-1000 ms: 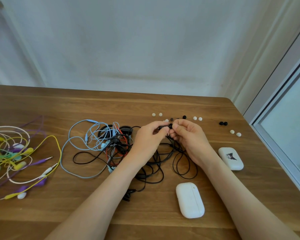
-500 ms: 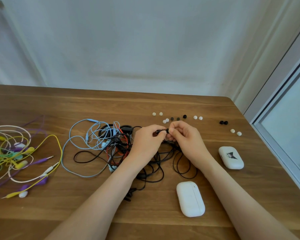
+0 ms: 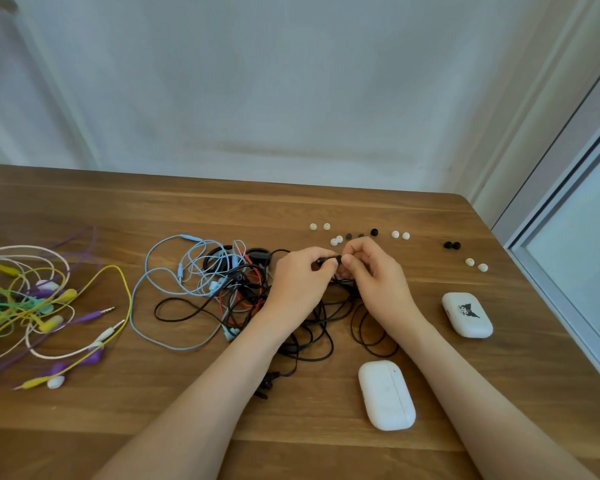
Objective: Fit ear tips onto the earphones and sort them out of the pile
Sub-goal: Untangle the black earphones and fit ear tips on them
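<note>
Both hands [image 3: 340, 277] pinch a black earphone [image 3: 329, 260] above the tangled pile [image 3: 243, 292]

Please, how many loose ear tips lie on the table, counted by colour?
White tips: 8
Black tips: 3
Dark grey tips: 2
Total: 13 loose tips in view.

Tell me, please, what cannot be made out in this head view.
All in the head view:
- Whether a tip sits on the black earphone: the left hand and right hand cover its end.
- Coloured earphones: cut off by the left edge.
- Loose ear tips: too small to tell sizes.
</note>
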`<state>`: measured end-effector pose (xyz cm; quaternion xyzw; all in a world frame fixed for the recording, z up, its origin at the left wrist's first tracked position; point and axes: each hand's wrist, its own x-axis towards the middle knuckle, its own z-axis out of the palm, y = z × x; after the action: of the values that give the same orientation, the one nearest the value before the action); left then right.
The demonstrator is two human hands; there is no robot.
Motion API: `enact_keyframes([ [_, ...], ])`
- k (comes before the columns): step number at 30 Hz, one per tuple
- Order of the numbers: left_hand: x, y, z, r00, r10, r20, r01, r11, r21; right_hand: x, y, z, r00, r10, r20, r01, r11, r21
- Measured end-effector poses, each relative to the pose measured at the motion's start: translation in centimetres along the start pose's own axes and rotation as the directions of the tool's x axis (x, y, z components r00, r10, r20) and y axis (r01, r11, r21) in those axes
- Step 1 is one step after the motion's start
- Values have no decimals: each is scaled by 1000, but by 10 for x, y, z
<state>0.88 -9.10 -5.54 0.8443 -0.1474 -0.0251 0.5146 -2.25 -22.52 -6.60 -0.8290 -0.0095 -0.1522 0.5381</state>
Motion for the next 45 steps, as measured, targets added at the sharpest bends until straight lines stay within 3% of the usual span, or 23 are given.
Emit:
enact_keyframes([
  [5, 0, 1, 0, 999, 35, -5, -35, 999, -14, 1, -2, -3, 997, 83, -1, -81, 975, 206],
  [13, 0, 1, -1, 998, 49, 37, -49, 999, 0, 9, 2, -14, 968, 152, 198, -230, 851, 473],
  [21, 0, -1, -2, 999, 45, 24, -45, 999, -27, 10, 3, -15, 963, 138, 234, -239, 837, 492],
  [32, -4, -2, -3, 974, 222, 36, -224, 973, 62, 10, 2, -18, 945, 149, 290, -292, 785, 547],
  [45, 2, 0, 4, 983, 169, -72, -164, 984, 72, 9, -3, -6, 984, 158, 84, -179, 863, 473],
])
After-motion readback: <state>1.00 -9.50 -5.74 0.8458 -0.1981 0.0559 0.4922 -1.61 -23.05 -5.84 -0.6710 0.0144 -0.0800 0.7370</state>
